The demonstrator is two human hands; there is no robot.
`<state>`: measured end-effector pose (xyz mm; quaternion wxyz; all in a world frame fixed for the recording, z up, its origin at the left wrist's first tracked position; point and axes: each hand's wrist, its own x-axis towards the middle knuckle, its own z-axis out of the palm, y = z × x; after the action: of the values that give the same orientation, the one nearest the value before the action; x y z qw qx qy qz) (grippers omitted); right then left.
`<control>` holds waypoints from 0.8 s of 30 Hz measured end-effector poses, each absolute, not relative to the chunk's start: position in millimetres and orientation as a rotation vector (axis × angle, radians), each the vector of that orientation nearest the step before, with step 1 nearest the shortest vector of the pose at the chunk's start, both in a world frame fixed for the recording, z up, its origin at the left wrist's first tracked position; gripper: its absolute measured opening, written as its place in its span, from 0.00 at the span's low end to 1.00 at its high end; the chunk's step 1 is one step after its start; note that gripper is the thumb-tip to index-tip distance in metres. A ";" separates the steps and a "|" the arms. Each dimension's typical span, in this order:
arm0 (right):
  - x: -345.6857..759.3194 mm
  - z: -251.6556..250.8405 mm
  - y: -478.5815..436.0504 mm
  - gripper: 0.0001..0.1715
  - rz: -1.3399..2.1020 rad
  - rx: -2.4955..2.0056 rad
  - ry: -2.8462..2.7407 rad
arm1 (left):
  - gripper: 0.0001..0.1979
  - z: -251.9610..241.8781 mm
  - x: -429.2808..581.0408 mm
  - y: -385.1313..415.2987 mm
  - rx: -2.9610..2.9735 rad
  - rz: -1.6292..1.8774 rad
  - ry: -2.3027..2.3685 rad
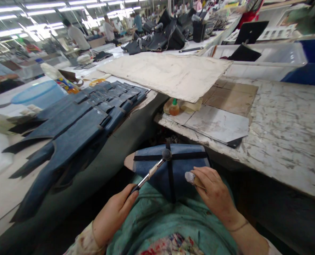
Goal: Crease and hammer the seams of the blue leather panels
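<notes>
My left hand [117, 209] is wrapped round the black grip of a hammer [148, 175] with a shiny metal shaft. The hammer's round dark head lies over the spot where two black strips cross on a blue leather-like piece [154, 179] on my lap. A pale tan patch shows at this piece's left end. My right hand [214, 191], at the right side of the piece, is closed on a small tan object with a whitish rounded end [189, 177]; its kind is unclear. A green apron [173, 223] covers my lap beneath.
Overlapping dark blue pieces [77, 124] cover the left table. On the right table [287, 134] are a cream board [168, 72], a small green-topped bottle [174, 107] and a grey-white sheet [218, 124]. A white bin [280, 56] stands behind; several people are in the background.
</notes>
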<state>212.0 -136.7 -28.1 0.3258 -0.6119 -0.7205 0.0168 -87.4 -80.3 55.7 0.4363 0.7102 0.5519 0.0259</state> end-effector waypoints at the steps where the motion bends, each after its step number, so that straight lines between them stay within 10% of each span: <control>1: 212.2 -28.2 -136.9 0.16 0.046 -1.607 -1.889 | 0.18 55.9 -85.7 -79.8 1.765 0.088 1.371; 24: 210.5 -31.2 -149.0 0.22 0.055 -1.609 -1.868 | 0.16 56.7 2.4 -54.9 2.096 0.005 1.177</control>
<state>210.5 -149.0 -31.2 0.3317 -0.6156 -0.7146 0.0209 2.4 -54.9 56.7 0.3604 0.8133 0.4567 0.0021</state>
